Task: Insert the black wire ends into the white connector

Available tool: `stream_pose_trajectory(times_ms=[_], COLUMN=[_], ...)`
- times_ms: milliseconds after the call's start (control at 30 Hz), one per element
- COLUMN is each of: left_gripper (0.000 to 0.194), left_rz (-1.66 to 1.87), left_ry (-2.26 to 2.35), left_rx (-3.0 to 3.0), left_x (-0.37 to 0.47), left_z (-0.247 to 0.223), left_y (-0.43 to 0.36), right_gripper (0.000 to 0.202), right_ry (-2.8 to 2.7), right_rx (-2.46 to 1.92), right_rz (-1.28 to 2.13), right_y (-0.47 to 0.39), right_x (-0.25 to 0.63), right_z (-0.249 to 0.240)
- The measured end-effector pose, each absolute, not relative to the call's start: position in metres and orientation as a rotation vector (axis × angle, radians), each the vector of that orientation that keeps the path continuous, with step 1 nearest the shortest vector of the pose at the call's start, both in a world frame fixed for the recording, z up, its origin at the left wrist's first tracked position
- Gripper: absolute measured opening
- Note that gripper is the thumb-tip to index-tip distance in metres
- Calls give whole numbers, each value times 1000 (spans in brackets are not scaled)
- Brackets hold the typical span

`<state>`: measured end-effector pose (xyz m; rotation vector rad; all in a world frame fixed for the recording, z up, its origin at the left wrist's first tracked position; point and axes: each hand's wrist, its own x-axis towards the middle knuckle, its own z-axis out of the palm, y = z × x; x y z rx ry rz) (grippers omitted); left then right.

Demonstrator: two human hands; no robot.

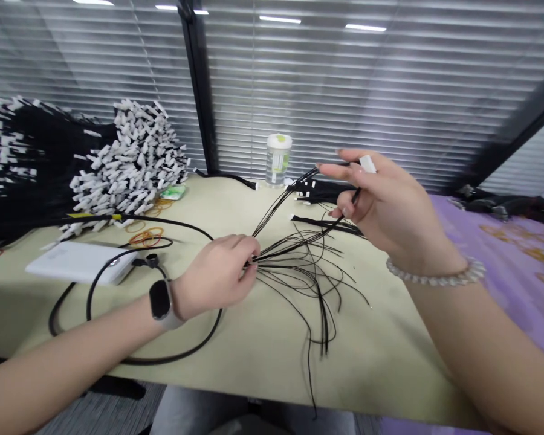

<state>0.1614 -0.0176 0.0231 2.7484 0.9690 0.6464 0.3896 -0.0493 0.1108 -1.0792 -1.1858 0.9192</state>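
My left hand (222, 266), with a watch on its wrist, is closed in a pinch round a bundle of thin black wires (294, 257). From that pinch the loose wire ends fan out to the right and hang over the table. My right hand (381, 199), raised at the right, has its fingers bent round other black wires that run up from the left hand. A white connector (367, 164) on these wires shows between its fingers. The tips inside the left hand's pinch are hidden.
A large pile of black cables with white connectors (131, 157) lies at the left. Near it are a white power bank (81, 261), a looped black cable (149, 361) and rubber bands (145, 237). A clear jar (277, 160) stands at the back. Purple cloth (476, 241) covers the right side.
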Motion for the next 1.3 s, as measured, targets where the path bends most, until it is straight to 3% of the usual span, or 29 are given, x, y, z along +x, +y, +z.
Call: stream_pose_trajectory(times_ms=[67,167,233,400,500,633,733,800,867,1033,1100,1200,1300], left_gripper=[20,52,60,49,51,39,29,42,50,25,28,57,80], left_rz=[650,679,678,448,318,507,982,1129,1119,1022,848,338,376], left_ry=[945,787,564,129,-8,-63,241,630,882,704,701,659,549], left_rx=[2710,2577,2483,2727,2982,2997,2818,2671,2598,2540,2316,1792,1723], left_x=[172,202,224,249,243,226,213,206,203,222,239,267,286], left_z=[20,19,21,9,-5,-5,3,6,7,21,32,45,46], left_y=[-26,-38,-44,-49,-49,-46,-36,-26,-18,-21,-28,-34,-34], right_gripper=[17,16,16,16,14,12,13,15,18,15,14,14,13], right_ry=[-1159,-1149,-1153,-1194,-1204,-1180,-1130,-1098,-1067,-1009,-1023,-1072,-1109], right_rx=[-1039,-980,-966,-926,-902,-892,-894,-873,-851,-813,-795,-771,-770], right_rz=[951,988,991,1005,983,956,970,990,1005,990,993,1014,1026], right_y=[-49,-51,-53,-56,-56,-56,-58,-60,-61,-58,-57,-59,-63], right_x=[389,386,385,395,407,416,418,419,420,417,414,408,405], right_z=[110,108,108,116,121,127,131,134,136,132,129,127,127])
